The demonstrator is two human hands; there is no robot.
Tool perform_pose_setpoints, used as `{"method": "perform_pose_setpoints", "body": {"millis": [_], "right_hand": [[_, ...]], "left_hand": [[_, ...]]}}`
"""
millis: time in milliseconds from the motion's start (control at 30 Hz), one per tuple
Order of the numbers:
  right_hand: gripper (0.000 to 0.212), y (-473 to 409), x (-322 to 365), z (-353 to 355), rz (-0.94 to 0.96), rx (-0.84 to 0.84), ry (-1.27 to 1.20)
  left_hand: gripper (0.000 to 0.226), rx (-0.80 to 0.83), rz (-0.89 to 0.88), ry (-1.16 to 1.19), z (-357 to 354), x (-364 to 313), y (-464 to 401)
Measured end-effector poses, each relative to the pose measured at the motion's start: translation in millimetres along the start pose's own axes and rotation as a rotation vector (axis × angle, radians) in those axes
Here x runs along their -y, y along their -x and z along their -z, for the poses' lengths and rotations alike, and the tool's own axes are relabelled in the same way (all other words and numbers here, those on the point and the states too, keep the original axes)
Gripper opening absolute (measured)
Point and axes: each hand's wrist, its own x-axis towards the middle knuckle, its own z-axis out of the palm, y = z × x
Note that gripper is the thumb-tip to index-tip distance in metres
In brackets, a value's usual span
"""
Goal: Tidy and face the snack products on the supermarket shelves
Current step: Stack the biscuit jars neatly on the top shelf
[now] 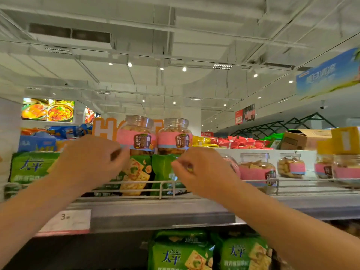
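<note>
Both hands are up at the top shelf [161, 208], centre of frame. Left hand [87, 160] has its fingers curled at the bottom edge of the left jar [138, 133], fingertips touching the pink label band; looks like a pinch on the jar base, motion blur makes it soft. Right hand [202, 170] sits just below the right jar [174, 136], fingers curled together; can't tell if it holds anything or touches the jar.

The two clear biscuit jars stand upright side by side, touching, on top of the green cracker bags [136, 172] behind the wire rail [167, 187]. More of the same jars [257, 168] stand on the shelf at right of frame, well apart from the hands. More green cracker bags on the lower shelf [183, 252], bottom centre. Price tag [66, 221] on the shelf edge, lower left.
</note>
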Motion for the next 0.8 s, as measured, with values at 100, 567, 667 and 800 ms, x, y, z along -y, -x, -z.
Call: {"method": "perform_pose_setpoints", "body": {"millis": [100, 567, 667, 800], "right_hand": [[0.018, -33, -20, 22, -0.114, -0.276, -0.086], [0.064, -107, -45, -6, -0.521, 0.003, -0.457], [0.067, -114, -46, -11, -0.548, -0.04, -0.427], [0.061, -118, -40, -15, -0.528, -0.112, -0.379]], "left_hand": [[0.023, -0.211, 0.099, 0.255, -3, 1, -40], [0.029, 0.045, 0.428, 0.696, -55, 1, -80], [0.027, 0.034, 0.41, 0.705, -56, 3, -81], [0.025, -0.024, 0.42, 0.754, -57, 4, -78]]}}
